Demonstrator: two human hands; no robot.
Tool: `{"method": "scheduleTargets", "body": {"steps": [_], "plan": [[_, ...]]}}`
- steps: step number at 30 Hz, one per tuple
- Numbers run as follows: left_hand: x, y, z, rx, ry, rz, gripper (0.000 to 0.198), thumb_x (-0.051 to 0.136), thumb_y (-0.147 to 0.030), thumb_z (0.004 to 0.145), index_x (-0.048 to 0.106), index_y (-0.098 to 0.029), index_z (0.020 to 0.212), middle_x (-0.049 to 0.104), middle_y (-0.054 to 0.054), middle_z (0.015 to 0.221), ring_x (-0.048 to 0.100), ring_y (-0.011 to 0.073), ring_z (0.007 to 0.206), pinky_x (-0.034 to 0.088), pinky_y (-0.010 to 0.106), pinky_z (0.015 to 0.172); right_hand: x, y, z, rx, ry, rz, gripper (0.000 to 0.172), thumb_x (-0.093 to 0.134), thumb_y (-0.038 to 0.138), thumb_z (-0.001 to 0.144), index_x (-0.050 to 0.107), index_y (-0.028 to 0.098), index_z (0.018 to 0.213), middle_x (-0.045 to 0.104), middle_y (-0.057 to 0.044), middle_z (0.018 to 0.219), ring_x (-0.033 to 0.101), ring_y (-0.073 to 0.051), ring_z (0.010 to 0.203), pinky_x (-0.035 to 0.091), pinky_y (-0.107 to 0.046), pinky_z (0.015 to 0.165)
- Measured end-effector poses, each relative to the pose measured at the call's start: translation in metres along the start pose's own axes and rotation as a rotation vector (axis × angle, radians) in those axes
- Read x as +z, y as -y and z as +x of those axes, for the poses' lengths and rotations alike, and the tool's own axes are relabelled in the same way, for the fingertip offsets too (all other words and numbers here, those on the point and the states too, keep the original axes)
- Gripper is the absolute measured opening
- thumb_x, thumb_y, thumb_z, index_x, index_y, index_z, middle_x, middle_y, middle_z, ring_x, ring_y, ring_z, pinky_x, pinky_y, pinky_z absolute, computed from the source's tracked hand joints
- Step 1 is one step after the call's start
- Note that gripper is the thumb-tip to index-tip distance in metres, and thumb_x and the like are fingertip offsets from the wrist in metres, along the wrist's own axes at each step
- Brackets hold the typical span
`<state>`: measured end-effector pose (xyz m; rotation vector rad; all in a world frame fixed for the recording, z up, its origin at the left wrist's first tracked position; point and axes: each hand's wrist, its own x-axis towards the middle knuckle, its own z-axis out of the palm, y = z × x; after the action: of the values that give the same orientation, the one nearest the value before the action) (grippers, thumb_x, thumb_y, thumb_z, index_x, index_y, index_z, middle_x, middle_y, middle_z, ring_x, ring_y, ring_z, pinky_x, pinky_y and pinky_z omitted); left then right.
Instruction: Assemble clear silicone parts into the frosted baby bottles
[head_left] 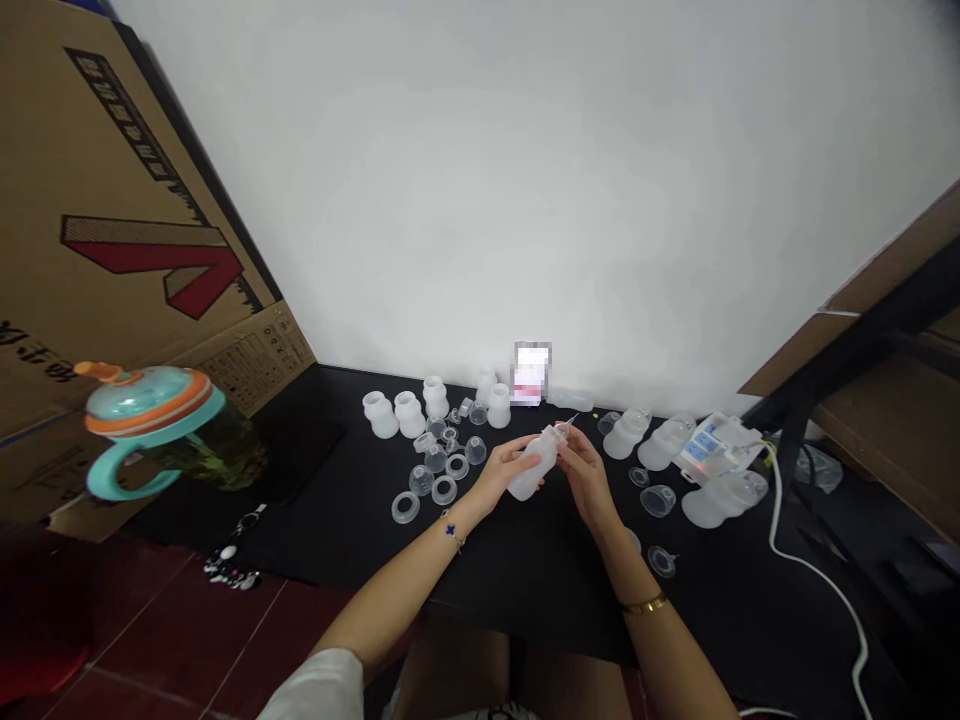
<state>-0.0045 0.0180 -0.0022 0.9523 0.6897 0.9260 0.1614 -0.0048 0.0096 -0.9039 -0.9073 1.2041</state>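
Observation:
My left hand (501,474) is wrapped round a small translucent white bottle (534,466), holding it tilted above the black table (525,570). At the bottle's neck my right hand (586,474) pinches its fingers together; what they grip is too small to make out. Behind the hands, several more white bottles (409,412) stand upright at the back left. In front of those lie several clear rings and caps (444,489).
More bottles (664,442) lie on their sides at the right, beside a white device (712,448) with a white cable (817,570). A teal and orange handled cup (154,420) stands left, against a large cardboard box (112,230). Wooden shelving (885,330) rises at right.

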Motion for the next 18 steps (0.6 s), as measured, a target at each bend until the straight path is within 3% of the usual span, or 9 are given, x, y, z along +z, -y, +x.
{"method": "scheduleTargets", "body": {"steps": [18], "plan": [[0.0016,-0.002,-0.0002,0.003,-0.013,0.034,0.086,0.09,-0.049,0.063,0.063,-0.01,0.134,0.076,0.01,0.089,0.07,0.0214,0.063,0.057,0.034,0.061,-0.0046,-0.0061,0.0012,-0.051,-0.019,-0.091,0.042,0.083,0.043,0.076,0.073,0.028,0.114,0.072,-0.006,0.119,0.063,-0.027,0.106,0.051,-0.037,0.084]]}}
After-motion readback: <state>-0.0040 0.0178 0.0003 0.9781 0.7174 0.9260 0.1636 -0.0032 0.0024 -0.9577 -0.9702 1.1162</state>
